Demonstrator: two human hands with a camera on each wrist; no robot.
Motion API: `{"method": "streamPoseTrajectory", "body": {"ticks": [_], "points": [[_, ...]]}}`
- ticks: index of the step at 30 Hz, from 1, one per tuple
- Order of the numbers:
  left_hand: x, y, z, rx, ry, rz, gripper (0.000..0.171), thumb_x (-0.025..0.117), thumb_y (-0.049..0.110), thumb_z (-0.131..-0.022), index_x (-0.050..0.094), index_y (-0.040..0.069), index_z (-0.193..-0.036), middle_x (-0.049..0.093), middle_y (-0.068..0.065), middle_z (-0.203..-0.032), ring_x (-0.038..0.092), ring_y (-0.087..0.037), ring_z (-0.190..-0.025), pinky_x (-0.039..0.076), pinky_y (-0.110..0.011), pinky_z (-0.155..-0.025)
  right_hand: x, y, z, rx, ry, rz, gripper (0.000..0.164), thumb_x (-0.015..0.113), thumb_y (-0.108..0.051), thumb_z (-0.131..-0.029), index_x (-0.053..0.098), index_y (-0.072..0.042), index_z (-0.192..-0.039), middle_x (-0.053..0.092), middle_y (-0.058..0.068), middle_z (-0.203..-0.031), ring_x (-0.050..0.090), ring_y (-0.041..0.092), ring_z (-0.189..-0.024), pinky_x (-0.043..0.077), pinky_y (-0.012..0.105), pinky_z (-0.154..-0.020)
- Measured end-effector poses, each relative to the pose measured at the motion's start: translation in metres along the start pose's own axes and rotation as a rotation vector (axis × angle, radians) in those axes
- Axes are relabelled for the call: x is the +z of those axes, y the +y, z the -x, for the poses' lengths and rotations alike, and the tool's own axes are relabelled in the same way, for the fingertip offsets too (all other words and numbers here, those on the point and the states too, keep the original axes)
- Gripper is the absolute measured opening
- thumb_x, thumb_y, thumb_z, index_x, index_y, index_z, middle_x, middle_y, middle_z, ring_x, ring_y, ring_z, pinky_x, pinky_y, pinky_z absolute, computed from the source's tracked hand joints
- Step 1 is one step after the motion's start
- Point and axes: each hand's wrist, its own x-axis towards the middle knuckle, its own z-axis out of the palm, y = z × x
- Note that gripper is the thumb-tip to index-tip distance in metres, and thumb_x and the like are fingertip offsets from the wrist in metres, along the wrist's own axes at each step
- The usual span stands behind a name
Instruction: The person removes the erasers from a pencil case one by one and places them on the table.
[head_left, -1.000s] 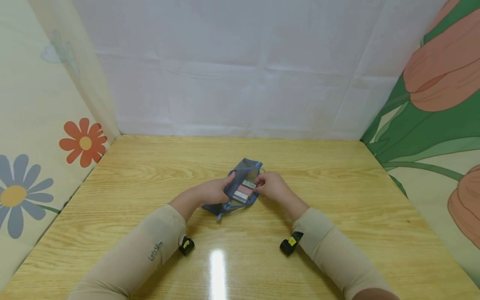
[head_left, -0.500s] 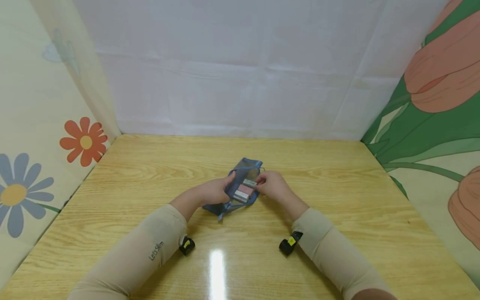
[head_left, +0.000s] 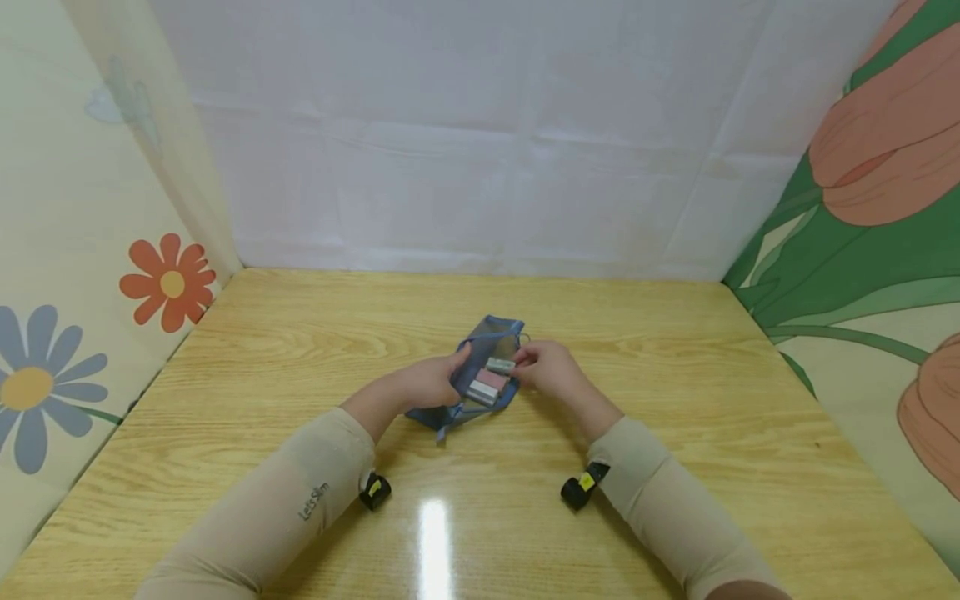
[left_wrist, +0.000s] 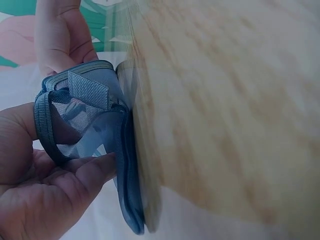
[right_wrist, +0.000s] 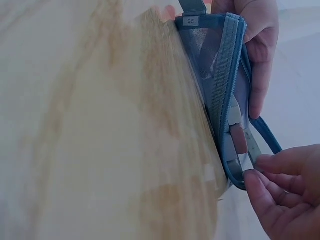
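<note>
A blue mesh zip pouch [head_left: 489, 333] lies unzipped on the table, its opening showing small blocks that look like erasers. My left hand [head_left: 433, 381] grips the pouch's near left side, the thumb along the opening; in the left wrist view its fingers [left_wrist: 92, 172] curl at the mesh. Inside sit a pink block [head_left: 492, 380] and a white-and-grey block [head_left: 482, 392]. At the pouch's right end, my right hand [head_left: 551, 371] pinches the end of a grey-green block [head_left: 500, 366] between thumb and fingers. The right wrist view shows this block [right_wrist: 253, 146] beside the pink one.
The wood-grain table [head_left: 675, 350] stretches around the pouch. A white cloth [head_left: 480, 150] hangs at its back edge, with flower-patterned panels on the left and right. A black wrist camera [head_left: 577, 492] sits below each sleeve.
My right hand has shifted very slightly up and to the right, and the grey-green block shifts a little with it. My left hand and the pouch stay nearly still.
</note>
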Motion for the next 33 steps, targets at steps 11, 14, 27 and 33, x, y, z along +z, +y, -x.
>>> {"method": "streamPoseTrajectory", "body": {"ticks": [11,14,27,33], "points": [[0.0,0.003,0.0,-0.006,0.008,-0.027,0.091,0.057,-0.001,-0.078,0.003,0.019,-0.148,0.028,-0.014,-0.147,0.047,-0.024,-0.099,0.038,-0.03,-0.072,-0.016,-0.006,0.004,-0.034,-0.032,-0.009,0.015,0.067,-0.009,-0.079,0.067,-0.003,-0.092,0.064,0.006,-0.08,0.059,0.015,-0.07,0.049,0.027,-0.065],[0.0,0.002,0.0,0.001,0.014,-0.039,0.092,0.057,-0.001,-0.077,0.003,0.018,-0.148,0.029,-0.015,-0.146,0.048,-0.023,-0.093,0.039,-0.028,-0.068,-0.022,-0.007,0.004,-0.041,-0.037,-0.055,0.017,0.066,-0.007,-0.079,0.066,0.0,-0.095,0.064,0.007,-0.081,0.06,0.014,-0.071,0.049,0.027,-0.067],[0.003,0.003,-0.001,0.02,0.052,-0.08,0.093,0.059,0.0,-0.074,0.005,0.013,-0.148,0.033,-0.018,-0.143,0.046,-0.023,-0.103,0.038,-0.032,-0.081,-0.053,-0.005,0.002,-0.048,0.0,-0.105,0.024,0.063,-0.005,-0.082,0.063,0.004,-0.104,0.064,0.014,-0.09,0.061,0.018,-0.079,0.05,0.031,-0.074],[0.004,0.002,-0.002,0.023,0.05,-0.076,0.092,0.058,0.0,-0.075,0.004,0.013,-0.148,0.032,-0.018,-0.144,0.046,-0.022,-0.103,0.037,-0.032,-0.082,-0.068,0.004,-0.001,0.01,0.028,-0.103,0.024,0.062,-0.006,-0.084,0.062,0.002,-0.107,0.062,0.014,-0.094,0.061,0.022,-0.084,0.05,0.034,-0.079]]}}
